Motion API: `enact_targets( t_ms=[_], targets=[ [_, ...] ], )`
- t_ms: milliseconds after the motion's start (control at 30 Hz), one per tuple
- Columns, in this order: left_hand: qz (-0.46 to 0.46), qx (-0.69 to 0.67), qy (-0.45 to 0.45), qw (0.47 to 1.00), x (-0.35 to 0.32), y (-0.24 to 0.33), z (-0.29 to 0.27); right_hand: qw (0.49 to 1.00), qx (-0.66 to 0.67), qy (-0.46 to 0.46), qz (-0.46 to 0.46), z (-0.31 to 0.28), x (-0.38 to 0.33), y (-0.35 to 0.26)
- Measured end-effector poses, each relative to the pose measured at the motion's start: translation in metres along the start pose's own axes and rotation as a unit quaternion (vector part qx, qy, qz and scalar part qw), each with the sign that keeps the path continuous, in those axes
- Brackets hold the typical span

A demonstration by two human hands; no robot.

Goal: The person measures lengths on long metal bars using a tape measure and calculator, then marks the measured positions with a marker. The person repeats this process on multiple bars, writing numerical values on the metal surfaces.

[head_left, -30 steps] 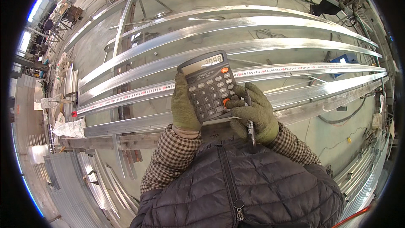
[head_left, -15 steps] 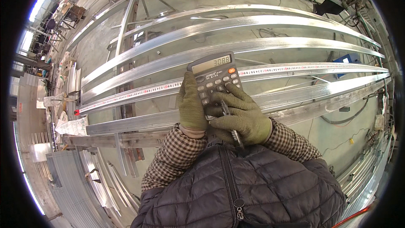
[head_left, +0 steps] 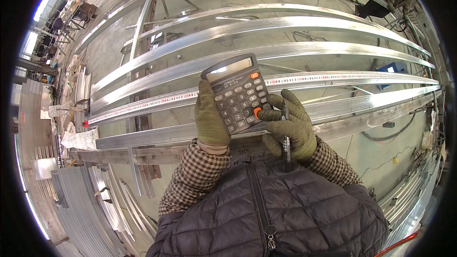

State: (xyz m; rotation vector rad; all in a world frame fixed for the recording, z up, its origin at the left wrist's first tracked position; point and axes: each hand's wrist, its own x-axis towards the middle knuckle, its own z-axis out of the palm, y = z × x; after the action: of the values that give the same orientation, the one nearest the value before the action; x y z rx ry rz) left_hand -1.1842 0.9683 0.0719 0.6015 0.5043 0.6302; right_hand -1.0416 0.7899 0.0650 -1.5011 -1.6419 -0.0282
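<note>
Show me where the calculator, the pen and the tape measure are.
Calculator (head_left: 238, 100): head view, on its keypad.
Pen (head_left: 286, 143): head view, on its lower barrel.
Tape measure (head_left: 166, 100): head view, on the left stretch of its strip.

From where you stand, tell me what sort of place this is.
Likely a metalworking shop: long metal bars lie in rows, a measuring tape is stretched along one, and more metal stock sits at lower left.

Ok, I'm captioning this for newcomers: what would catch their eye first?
Probably the dark calculator near the centre, held in the green-gloved left hand, with the right hand beside it holding a pen. Next, the long shiny metal bars curving across the view, with a white measuring tape stretched along one of them from a red end at the left.
</note>
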Motion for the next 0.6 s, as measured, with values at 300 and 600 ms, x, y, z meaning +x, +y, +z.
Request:
enact_targets(
  t_ms=[300,600],
  targets=[
    [0.004,0.009,-0.009,1.0,-0.001,-0.002,0.004,0.999,-0.026,-0.02,0.011,0.005,0.005,0.0],
    [-0.013,0.046,-0.013,0.999,-0.005,-0.004,0.009,0.994,0.023,-0.082,-0.064,0.025,0.017,-0.007]
  ],
)
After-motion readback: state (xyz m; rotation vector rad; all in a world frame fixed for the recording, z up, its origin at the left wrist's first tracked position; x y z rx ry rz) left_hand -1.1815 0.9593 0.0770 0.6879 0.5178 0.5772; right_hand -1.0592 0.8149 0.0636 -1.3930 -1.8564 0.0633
